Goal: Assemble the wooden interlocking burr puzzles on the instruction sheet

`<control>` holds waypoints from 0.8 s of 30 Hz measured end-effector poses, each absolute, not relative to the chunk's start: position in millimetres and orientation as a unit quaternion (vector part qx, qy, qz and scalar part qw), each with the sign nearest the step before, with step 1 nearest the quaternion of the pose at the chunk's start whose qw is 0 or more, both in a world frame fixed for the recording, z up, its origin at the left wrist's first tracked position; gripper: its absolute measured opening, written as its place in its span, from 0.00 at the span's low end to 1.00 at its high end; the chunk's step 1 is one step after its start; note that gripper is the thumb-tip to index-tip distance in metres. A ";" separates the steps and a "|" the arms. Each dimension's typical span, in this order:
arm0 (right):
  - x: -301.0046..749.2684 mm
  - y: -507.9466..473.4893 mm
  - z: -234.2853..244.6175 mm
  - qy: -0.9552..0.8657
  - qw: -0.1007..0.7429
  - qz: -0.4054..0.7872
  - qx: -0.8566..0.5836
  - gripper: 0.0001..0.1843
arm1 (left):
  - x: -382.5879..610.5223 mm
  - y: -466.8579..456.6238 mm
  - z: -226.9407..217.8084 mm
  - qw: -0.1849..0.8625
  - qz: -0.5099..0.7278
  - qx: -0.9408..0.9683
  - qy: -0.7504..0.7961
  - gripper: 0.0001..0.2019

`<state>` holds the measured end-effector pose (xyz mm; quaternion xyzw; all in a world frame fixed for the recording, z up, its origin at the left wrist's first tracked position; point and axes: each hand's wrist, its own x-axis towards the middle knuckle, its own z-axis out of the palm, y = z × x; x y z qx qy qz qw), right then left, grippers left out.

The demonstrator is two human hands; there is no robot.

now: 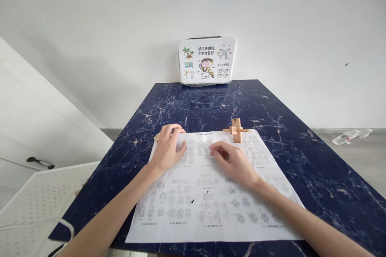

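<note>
A white printed sheet (211,204) with rows of small diagrams lies on the dark blue marble table (301,160). My left hand (169,146) rests on the sheet's upper left part, fingers curled over a small wooden piece (156,137) that barely shows at the sheet's corner. My right hand (233,160) lies on the middle of the sheet, fingers bent loosely and pointing left, nothing visible in it. An assembled wooden cross puzzle (237,130) stands upright on the sheet's top edge, a little beyond my right hand.
A white box with cartoon print and the word TRAVEL (207,61) leans against the wall at the table's far edge. A white perforated basket (36,204) sits at the lower left. A crushed plastic bottle (351,136) lies on the floor at the right.
</note>
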<state>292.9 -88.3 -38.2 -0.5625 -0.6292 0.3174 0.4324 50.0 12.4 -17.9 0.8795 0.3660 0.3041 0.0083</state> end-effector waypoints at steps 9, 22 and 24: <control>294.1 -86.3 -39.4 -0.602 0.445 0.353 -0.562 0.09 | 67.7 -19.5 -22.2 0.134 0.207 0.959 0.141 0.09; 298.0 -81.8 -37.3 -0.532 0.502 0.423 -0.534 0.14 | 67.2 -16.9 -22.5 0.128 0.204 0.958 0.155 0.10; 298.0 -82.1 -37.5 -0.532 0.504 0.421 -0.535 0.14 | 67.5 -17.2 -21.6 0.125 0.207 0.958 0.153 0.11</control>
